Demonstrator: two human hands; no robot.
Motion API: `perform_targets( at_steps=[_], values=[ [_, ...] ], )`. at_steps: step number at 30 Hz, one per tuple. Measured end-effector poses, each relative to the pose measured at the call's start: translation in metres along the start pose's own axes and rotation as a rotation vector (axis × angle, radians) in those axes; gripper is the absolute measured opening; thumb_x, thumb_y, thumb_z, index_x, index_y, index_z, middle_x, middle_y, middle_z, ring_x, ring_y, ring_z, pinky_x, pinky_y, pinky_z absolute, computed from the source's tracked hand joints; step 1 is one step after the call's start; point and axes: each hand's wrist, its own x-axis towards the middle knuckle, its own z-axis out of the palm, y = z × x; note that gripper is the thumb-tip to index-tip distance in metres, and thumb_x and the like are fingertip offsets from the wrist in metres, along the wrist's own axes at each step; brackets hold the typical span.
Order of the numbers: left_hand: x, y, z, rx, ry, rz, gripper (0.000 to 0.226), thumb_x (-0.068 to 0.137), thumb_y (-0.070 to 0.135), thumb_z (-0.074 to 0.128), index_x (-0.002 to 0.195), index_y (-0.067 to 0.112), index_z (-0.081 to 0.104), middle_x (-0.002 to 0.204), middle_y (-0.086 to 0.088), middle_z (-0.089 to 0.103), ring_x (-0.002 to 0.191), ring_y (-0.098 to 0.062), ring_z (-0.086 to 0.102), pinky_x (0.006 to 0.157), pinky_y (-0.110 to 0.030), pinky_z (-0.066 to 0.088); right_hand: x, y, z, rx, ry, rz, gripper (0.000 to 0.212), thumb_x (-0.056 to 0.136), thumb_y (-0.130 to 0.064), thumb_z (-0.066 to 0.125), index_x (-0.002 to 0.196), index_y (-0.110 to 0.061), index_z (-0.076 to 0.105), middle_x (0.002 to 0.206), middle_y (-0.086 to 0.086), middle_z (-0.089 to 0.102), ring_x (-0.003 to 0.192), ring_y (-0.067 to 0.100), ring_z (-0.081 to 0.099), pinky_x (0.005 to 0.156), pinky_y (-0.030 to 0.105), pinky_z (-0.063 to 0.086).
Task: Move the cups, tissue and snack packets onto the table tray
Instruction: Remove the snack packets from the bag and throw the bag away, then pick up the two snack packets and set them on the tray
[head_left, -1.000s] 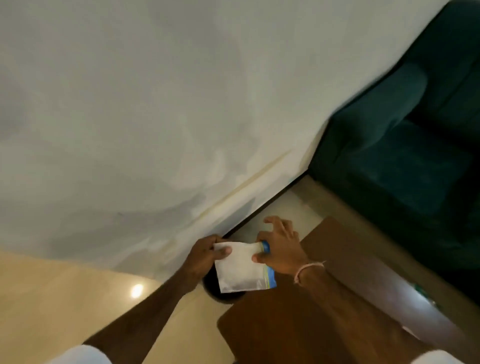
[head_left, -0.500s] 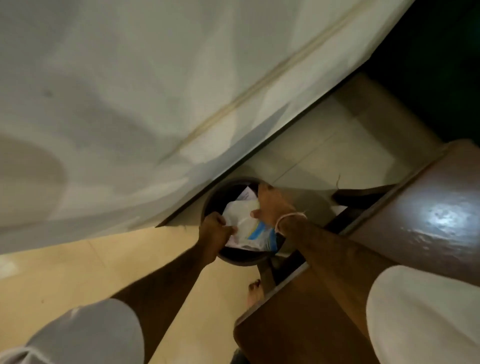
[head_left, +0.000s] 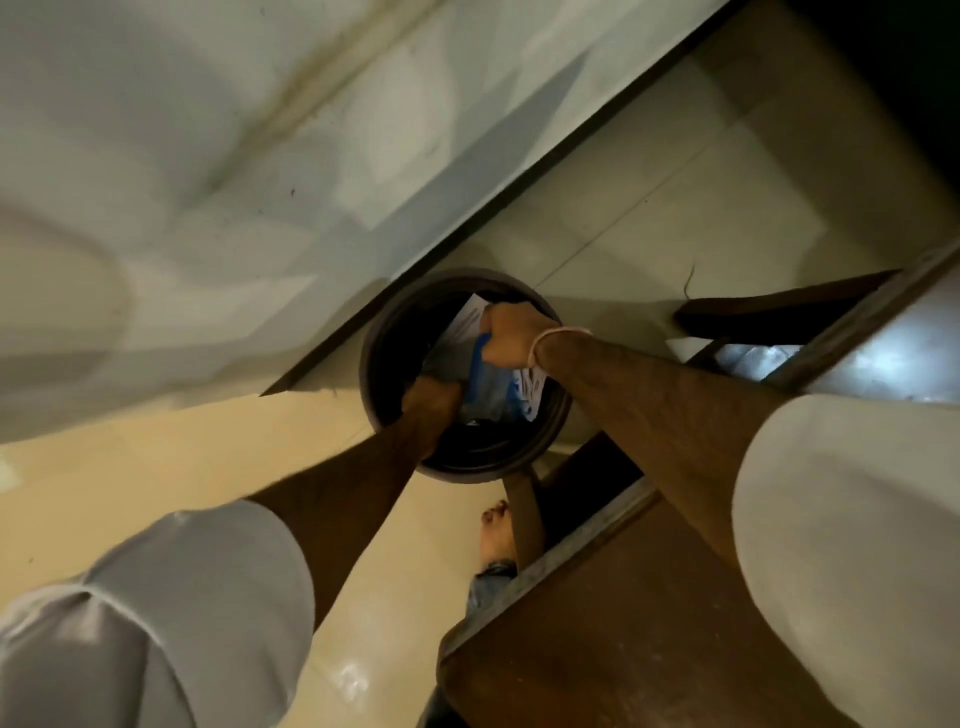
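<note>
A white and blue snack packet (head_left: 485, 384) is crumpled inside a round dark bin (head_left: 382, 332) that stands on the floor by the wall. My right hand (head_left: 511, 335) grips the packet's upper edge at the far side of the bin. My left hand (head_left: 431, 400) is down inside the bin at its near left, closed on the packet's lower part. Both forearms reach down into the bin from white sleeves. No cups, tissue or tray are in view.
A dark wooden table (head_left: 623, 639) fills the lower right, its edge just right of the bin. A white wall (head_left: 234, 156) with a dark skirting runs behind the bin. A bare foot (head_left: 496, 530) rests on the pale tiled floor (head_left: 156, 467) under the table edge.
Both hands have carried the packet from above the table edge down into the bin, and the packet has gone from flat to crumpled. The view has tilted further down.
</note>
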Motion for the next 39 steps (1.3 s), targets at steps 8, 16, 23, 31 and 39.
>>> perform_targets(
  at_steps=[8,16,23,31,39],
  values=[
    [-0.085,0.050,-0.038,0.171,0.091,0.067,0.045,0.099,0.037,0.047,0.133,0.008,0.058,0.138,-0.020,0.054,0.126,-0.039,0.048,0.105,-0.040,0.039,-0.106,-0.013,-0.062,0.045,0.197,-0.063,0.033,0.092,-0.014,0.053,0.121,-0.004,0.066,0.127,0.019,0.065,0.116,0.036,0.061,0.098,0.038,0.050],
    [-0.231,0.145,-0.064,0.029,0.172,0.353,0.028,0.097,0.026,0.055,0.114,0.008,0.069,0.119,-0.013,0.069,0.115,-0.032,0.062,0.092,-0.032,0.047,-0.260,-0.010,-0.139,0.233,0.452,-0.090,0.027,0.091,-0.021,0.052,0.108,-0.005,0.067,0.116,0.019,0.069,0.108,0.038,0.063,0.091,0.039,0.052],
    [-0.383,0.285,-0.071,0.039,0.276,0.680,0.033,0.094,0.035,0.056,0.123,0.020,0.063,0.132,-0.002,0.062,0.118,-0.023,0.058,0.088,-0.026,0.037,-0.408,0.012,-0.232,0.250,0.743,-0.096,0.041,0.097,-0.036,0.053,0.132,-0.016,0.053,0.132,0.009,0.060,0.117,0.027,0.058,0.099,0.039,0.049],
    [-0.596,0.397,-0.052,0.002,0.311,1.108,0.045,0.093,0.030,0.064,0.135,0.017,0.053,0.142,-0.006,0.050,0.130,-0.024,0.049,0.108,-0.042,0.042,-0.623,0.047,-0.314,0.232,1.099,-0.084,0.057,0.097,-0.037,0.054,0.147,-0.016,0.037,0.152,0.008,0.042,0.137,0.028,0.043,0.114,0.040,0.034],
    [-0.799,0.463,-0.002,0.099,0.328,1.441,0.052,0.092,0.031,0.065,0.139,0.016,0.049,0.145,-0.008,0.047,0.133,-0.024,0.045,0.111,-0.039,0.039,-0.845,0.095,-0.344,0.145,1.394,-0.045,0.062,0.096,-0.038,0.055,0.149,-0.014,0.033,0.157,0.008,0.035,0.141,0.027,0.038,0.113,0.039,0.033]
  ],
)
